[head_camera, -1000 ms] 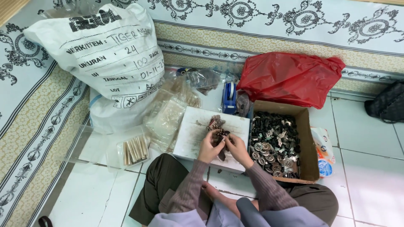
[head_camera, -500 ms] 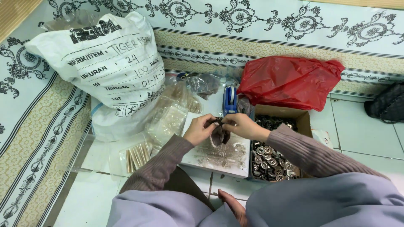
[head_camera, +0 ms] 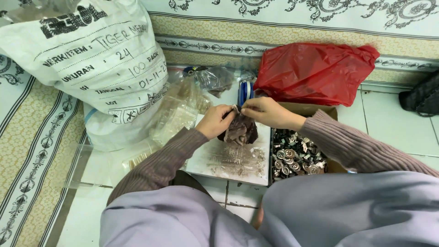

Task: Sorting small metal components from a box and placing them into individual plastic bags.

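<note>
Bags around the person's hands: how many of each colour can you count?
White sack: 1
Red bag: 1
Small clear bag of dark bits, held by left hand and right hand: 1
Black bag, at the edge: 1
Total: 4

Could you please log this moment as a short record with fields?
left hand: pinches the top of a small clear plastic bag of dark metal pieces
right hand: pinches the same bag top
under bag: white flat board
right of board: brown cardboard box of metal buttons
behind: red plastic bag
left: large white sack
</note>
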